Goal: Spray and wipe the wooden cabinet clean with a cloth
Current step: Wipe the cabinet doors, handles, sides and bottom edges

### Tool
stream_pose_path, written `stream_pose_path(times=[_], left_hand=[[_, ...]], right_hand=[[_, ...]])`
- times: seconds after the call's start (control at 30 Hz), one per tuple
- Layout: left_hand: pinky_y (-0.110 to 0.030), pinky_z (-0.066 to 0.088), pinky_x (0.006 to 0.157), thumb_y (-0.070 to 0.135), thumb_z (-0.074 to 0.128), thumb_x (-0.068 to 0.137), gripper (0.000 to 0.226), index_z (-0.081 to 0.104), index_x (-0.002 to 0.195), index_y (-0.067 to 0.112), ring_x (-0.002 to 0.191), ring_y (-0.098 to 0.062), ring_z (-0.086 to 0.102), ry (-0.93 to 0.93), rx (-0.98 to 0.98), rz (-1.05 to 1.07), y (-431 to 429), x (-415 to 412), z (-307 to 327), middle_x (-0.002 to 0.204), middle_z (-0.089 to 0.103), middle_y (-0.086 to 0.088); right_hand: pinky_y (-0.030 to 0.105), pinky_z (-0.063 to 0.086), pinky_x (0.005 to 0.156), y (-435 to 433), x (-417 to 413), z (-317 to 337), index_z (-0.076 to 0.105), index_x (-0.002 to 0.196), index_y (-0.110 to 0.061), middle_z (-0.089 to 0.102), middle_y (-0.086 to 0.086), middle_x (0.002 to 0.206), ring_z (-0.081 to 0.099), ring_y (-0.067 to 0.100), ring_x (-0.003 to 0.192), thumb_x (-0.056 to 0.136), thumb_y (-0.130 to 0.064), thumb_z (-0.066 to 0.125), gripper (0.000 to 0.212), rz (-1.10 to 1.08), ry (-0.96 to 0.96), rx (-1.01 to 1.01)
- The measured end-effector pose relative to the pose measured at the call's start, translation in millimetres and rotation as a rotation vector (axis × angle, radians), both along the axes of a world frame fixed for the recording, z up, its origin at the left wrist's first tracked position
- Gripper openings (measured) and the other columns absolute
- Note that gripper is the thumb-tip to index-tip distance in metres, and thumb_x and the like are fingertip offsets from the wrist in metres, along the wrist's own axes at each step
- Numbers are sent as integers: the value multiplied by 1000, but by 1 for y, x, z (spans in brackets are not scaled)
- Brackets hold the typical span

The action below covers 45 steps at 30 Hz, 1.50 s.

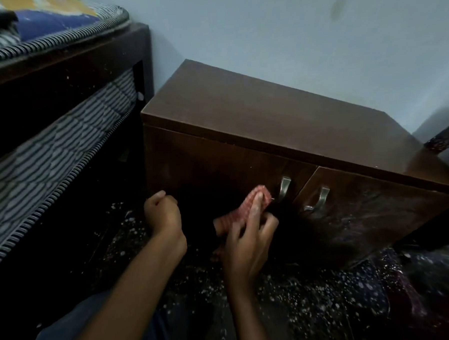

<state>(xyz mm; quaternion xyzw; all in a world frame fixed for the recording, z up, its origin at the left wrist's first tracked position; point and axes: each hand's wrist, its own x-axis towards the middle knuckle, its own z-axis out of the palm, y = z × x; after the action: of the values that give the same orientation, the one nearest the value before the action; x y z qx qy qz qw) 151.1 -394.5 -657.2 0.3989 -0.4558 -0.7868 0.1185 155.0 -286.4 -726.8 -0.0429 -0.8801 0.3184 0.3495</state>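
**Cloth on the cabinet front, right hand wiping**

From my feed, both hands are low in front of the cabinet [254,111], which stands against the wall [289,36] just beyond them. My right hand [248,238] holds the cloth [257,195], a pink checked rag. The fingers are spread over it and press it flat to the cabinet's dark front, with the fingertips pointing up and away from me. The upper end of the cloth sticks out past the fingertips, and the lower end bunches out to the left of the palm. The hand and cloth look a little blurred.

My left hand [163,217] is just to the left of the right hand, close to the same front panel. Its fingers are curled in, and I see nothing in it; the panel behind it is too dark to tell whether the knuckles touch the wood.

Just right of the cloth is a metal handle [284,186], and a second handle [322,197] sits a little farther right on the right door [363,214]. That door seems to stand slightly ajar, its near edge swung out toward me.

To the left of my left hand is a bed [57,74] with a striped mattress. Under both forearms lies a dark speckled floor [303,295].
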Motion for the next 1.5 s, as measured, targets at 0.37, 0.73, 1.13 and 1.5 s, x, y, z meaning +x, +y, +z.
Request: stream_pose_path(times=[0.37, 0.73, 1.13, 1.5], left_hand=[[-17, 33, 54, 4, 35, 95, 41, 43, 134, 14, 66, -2, 42, 25, -17, 71, -32, 9, -4, 80, 46, 8], [-32, 43, 98, 3, 31, 93, 38, 47, 126, 12, 120, -24, 50, 49, -210, 379, -17, 9, 0, 132, 51, -10], [-25, 36, 86, -6, 30, 92, 39, 49, 123, 9, 113, -22, 50, 0, -11, 109, 67, 13, -14, 131, 50, -10], [-21, 32, 93, -2, 35, 93, 36, 52, 119, 17, 120, -15, 47, 116, -177, -38, 116, 24, -16, 127, 52, -1]], right_hand=[[34, 52, 67, -56, -44, 28, 38, 139, -12, 45, 15, 115, 55, 35, 95, 78, -20, 40, 62, -11, 36, -29], [38, 49, 70, -84, -54, -29, 33, 135, -22, 39, 8, 107, 44, 25, 84, 81, -30, 60, 61, 629, 82, 792], [37, 46, 79, 98, -50, -91, 49, 117, -31, 57, -5, 102, 57, 18, 87, 84, -34, 43, 34, 575, -213, 1093], [32, 43, 60, 87, -26, 22, 44, 130, -25, 36, 11, 108, 36, 29, 89, 82, -14, 41, 50, -32, 262, 419]])
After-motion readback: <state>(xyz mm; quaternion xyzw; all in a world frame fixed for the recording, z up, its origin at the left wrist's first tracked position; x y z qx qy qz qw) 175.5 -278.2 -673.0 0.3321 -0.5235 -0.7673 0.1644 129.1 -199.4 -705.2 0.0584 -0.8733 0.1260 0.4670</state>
